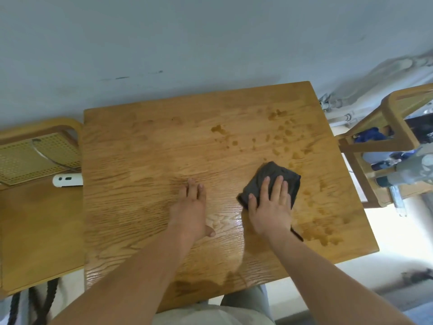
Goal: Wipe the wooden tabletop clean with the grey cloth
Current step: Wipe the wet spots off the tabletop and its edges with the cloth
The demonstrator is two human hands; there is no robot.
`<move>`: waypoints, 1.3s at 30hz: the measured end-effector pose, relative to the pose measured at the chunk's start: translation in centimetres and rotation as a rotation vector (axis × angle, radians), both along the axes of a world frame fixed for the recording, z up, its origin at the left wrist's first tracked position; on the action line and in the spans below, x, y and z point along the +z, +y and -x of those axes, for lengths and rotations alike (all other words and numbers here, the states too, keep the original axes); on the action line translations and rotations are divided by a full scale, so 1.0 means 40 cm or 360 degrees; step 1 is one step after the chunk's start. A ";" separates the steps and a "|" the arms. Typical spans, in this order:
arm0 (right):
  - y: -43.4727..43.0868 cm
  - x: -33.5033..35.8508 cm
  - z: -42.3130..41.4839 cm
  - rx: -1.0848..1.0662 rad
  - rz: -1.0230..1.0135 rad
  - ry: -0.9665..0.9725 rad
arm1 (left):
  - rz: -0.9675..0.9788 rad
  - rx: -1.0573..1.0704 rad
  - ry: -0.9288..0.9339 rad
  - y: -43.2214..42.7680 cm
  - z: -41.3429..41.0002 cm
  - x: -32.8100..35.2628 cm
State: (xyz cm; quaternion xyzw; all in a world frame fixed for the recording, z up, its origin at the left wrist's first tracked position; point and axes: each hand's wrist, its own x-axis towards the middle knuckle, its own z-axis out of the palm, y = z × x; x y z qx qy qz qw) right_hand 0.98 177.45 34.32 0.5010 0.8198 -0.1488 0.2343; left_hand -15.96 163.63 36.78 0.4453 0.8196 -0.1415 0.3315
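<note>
Well to the left of the left hand (191,207) stands a wooden chair (39,202) with a cane back, a white device (67,180) lying on its seat at the edge of the wooden tabletop (145,160); the tabletop on that side, from its left rim across to the hand, looks free of spots, so I judge that part done or never soiled. The left hand lies flat on the wood, fingers straight and close together, holding nothing; it seems only to brace. Just right of it the right hand (271,207) presses flat, fingers slightly spread, on the grey cloth (276,177), which lies bunched on the wood under the fingers and palm; a dark tail of it shows by the wrist. Beyond and to the right of this hand the brown droplets (281,132) are scattered thickly; nearer the person on its right a smeared wet patch (325,233) remains; so roughly the right half is left to wipe. Farther right stands a second chair (393,127).
</note>
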 end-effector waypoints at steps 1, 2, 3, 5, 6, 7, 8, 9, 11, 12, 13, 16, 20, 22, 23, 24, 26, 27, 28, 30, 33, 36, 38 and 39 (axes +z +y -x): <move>-0.053 -0.005 0.008 0.0048 -0.0015 0.0036 | -0.0009 0.0009 0.0014 0.000 0.001 -0.002; -0.109 -0.011 0.009 0.0154 -0.0021 0.0097 | -0.0019 0.0017 0.0021 -0.001 0.001 -0.003; -0.154 -0.016 0.000 0.0300 0.0009 0.0155 | -0.0029 0.0019 0.0021 -0.001 0.001 -0.003; -0.173 -0.020 -0.032 0.0605 0.0129 0.0174 | -0.0040 0.0007 0.0022 -0.003 0.001 -0.004; -0.143 -0.020 -0.047 0.0714 0.0149 0.0136 | -0.0040 -0.0001 0.0028 -0.004 0.001 -0.004; -0.100 -0.019 -0.057 0.0764 0.0143 0.0086 | -0.0035 -0.0006 0.0037 -0.004 0.002 -0.004; -0.050 -0.015 -0.063 0.0741 0.0122 0.0038 | -0.0030 -0.0011 0.0047 -0.004 0.003 -0.004; 0.003 -0.007 -0.062 0.0632 0.0110 -0.0026 | -0.0027 -0.0014 0.0053 -0.003 0.004 -0.005; 0.082 0.007 -0.045 0.0284 0.0118 -0.0142 | -0.0027 -0.0012 0.0056 -0.003 0.004 -0.009; 0.094 0.008 -0.031 0.0138 0.0119 -0.0145 | -0.0026 -0.0005 0.0056 -0.005 0.003 -0.010; 0.088 0.006 -0.014 0.0028 0.0109 -0.0127 | -0.0025 0.0005 0.0054 -0.005 0.002 -0.010; -0.024 -0.006 0.018 0.0035 0.0053 -0.0035 | 0.0030 0.0015 0.0058 0.002 -0.010 0.000; -0.173 -0.012 -0.005 0.0670 0.0215 0.0091 | 0.0132 -0.0171 0.0095 0.043 0.030 0.047; -0.122 -0.007 -0.006 0.0867 0.0306 0.0021 | 0.0145 -0.0316 0.0093 0.074 0.086 0.074; -0.078 -0.004 0.005 0.0911 0.0306 -0.0020 | 0.0164 -0.0352 0.0105 0.086 0.115 0.087; -0.029 0.000 0.024 0.0936 0.0292 -0.0081 | 0.0184 -0.0360 0.0114 0.096 0.141 0.097; 0.061 0.015 0.077 0.0777 0.0323 -0.0221 | 0.0143 -0.0313 0.0109 0.105 0.180 0.103; 0.092 0.019 0.107 0.0633 0.0337 -0.0240 | 0.0082 -0.0276 0.0115 0.105 0.196 0.099; 0.109 0.019 0.135 0.0500 0.0338 -0.0235 | 0.0034 -0.0239 0.0123 0.104 0.212 0.094; 0.106 0.012 0.177 0.0332 0.0291 -0.0171 | 0.0033 -0.0187 0.0121 0.112 0.250 0.087; 0.035 0.000 0.172 0.0493 0.0222 -0.0046 | 0.0098 -0.0149 0.0188 0.148 0.310 0.077; -0.030 -0.005 0.128 0.0974 0.0246 -0.0035 | 0.0220 -0.0004 0.0257 0.191 0.354 0.063; -0.029 -0.005 0.122 0.1198 0.0297 -0.0076 | 0.0272 0.0106 0.0187 0.210 0.375 0.051; -0.016 -0.005 0.129 0.1283 0.0288 -0.0098 | 0.0287 0.0131 0.0148 0.217 0.382 0.048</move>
